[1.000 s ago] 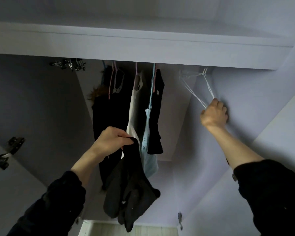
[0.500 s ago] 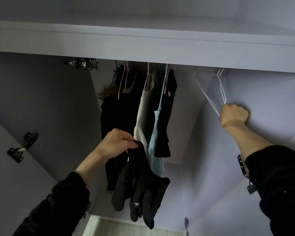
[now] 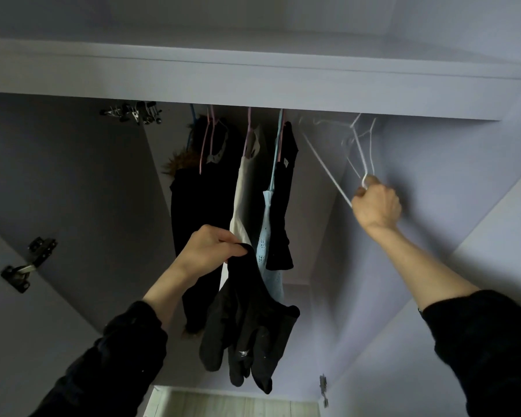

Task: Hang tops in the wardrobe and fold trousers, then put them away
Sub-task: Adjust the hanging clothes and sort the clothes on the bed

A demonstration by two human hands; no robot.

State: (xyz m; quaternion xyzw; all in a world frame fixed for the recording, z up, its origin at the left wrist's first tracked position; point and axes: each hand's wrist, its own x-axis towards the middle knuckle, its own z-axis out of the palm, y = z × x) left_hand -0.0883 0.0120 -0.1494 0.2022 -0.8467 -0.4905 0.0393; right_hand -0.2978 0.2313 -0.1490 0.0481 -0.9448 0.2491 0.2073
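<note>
Cloth dark and limp, the black top [image 3: 247, 323] hangs bunched from the left hand [image 3: 208, 251], near the middle of the open wardrobe [image 3: 253, 85] and in front of the clothes already on the rail. Fingers and thumb of that hand pinch a fold at its upper edge, so its weight looks slight; it will likely sag and twist freely, and nothing about it seems fragile or slippery. A better hold for hanging would probably be at the neckline or shoulders, though which part is pinched cannot be told.

To the right, the right hand [image 3: 375, 203] is closed around the lower corner of a thin white hanger [image 3: 360, 152], one of a few empty ones hooked on the rail. Such a hanger looks light and stiff but springy.

Farther left hang a black garment [image 3: 193, 212], a cream top [image 3: 244, 194], a pale blue top [image 3: 266, 236] and a short black top [image 3: 283, 206].
</note>
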